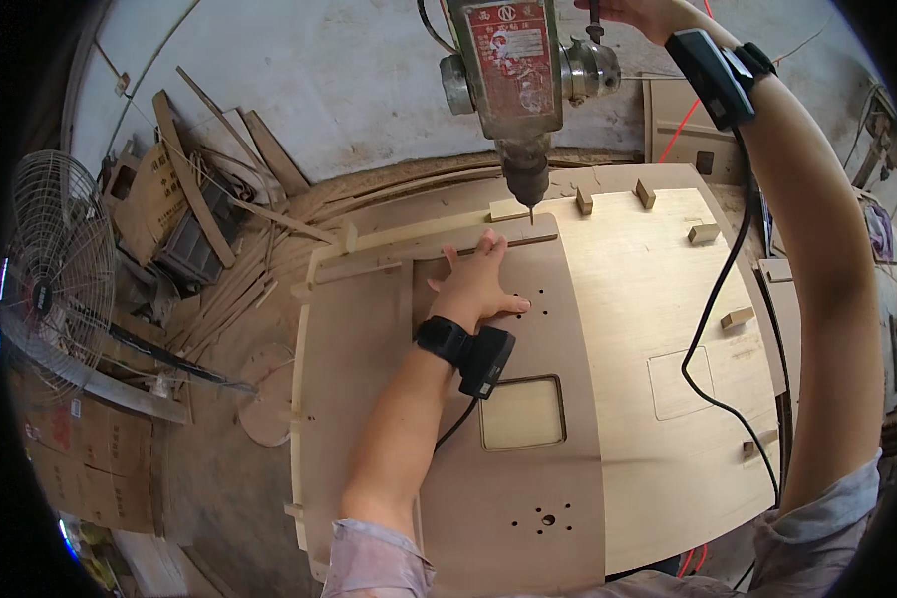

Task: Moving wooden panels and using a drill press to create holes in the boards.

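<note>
A brown board (498, 488) with a rounded square cutout and several small drilled holes lies under a drill press (513, 70). The thin drill bit (531, 213) points down close to the board's far edge; whether it touches cannot be made out. My left hand (476, 279) rests on the board just left of and nearer than the bit, fingers spread and pressing flat, thumb by a few small holes. At the top edge my right hand (648, 14), partly cut off, closes round the drill press lever (595, 28). Each wrist wears a strapped black device with a cable.
A pale plywood sheet (658, 289) lies beneath, with several small wooden blocks (703, 234) along its edges. To the left stand a caged fan (55, 239), cardboard boxes (95, 448) and a pile of wood strips (244, 269). A black cable (703, 334) hangs across the plywood.
</note>
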Tool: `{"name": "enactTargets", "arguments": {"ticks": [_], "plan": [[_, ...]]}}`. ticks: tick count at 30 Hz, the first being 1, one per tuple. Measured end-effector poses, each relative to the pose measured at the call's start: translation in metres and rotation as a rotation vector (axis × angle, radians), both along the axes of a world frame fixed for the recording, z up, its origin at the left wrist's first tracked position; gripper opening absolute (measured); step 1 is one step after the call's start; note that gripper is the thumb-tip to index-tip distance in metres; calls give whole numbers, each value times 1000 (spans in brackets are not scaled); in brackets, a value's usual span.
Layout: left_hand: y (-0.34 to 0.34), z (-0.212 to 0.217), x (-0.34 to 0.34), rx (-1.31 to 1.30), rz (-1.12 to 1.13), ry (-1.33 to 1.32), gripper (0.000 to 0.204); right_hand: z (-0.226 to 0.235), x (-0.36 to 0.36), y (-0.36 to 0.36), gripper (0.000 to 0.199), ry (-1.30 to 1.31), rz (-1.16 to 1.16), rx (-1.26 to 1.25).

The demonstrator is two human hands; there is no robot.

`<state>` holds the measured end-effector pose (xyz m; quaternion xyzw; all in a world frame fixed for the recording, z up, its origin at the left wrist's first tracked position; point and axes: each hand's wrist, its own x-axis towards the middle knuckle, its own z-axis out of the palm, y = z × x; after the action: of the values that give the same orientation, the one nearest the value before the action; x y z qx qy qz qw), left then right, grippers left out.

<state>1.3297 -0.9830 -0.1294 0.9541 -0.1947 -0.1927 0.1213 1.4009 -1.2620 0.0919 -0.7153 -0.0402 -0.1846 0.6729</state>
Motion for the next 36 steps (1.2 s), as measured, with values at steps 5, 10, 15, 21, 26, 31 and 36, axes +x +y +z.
{"name": "enactTargets", "arguments": {"ticks": [5, 10, 15, 21, 26, 31, 36], "plan": [[-2, 0, -2, -16, 18, -17, 103, 1, -27, 13, 13, -201, -58, -117], [-7, 0, -2, 10, 0, -20, 103, -13, -44, -5, 19, -297, -139, -357], [2, 3, -2, 11, 38, -29, 102, -36, -73, 20, 19, -487, -154, -408], [-3, 1, -2, -13, 41, -10, 103, -59, -82, 24, 12, -650, -214, -400], [-5, 4, -2, 41, 14, -1, 104, -70, -90, 35, 9, -699, -283, -393], [-4, 3, 1, 73, 9, 13, 105, -101, -94, 37, 8, -790, -278, -369], [-8, 7, 0, 68, 4, 11, 106, -137, -112, 45, 12, -843, -178, -263]]}}
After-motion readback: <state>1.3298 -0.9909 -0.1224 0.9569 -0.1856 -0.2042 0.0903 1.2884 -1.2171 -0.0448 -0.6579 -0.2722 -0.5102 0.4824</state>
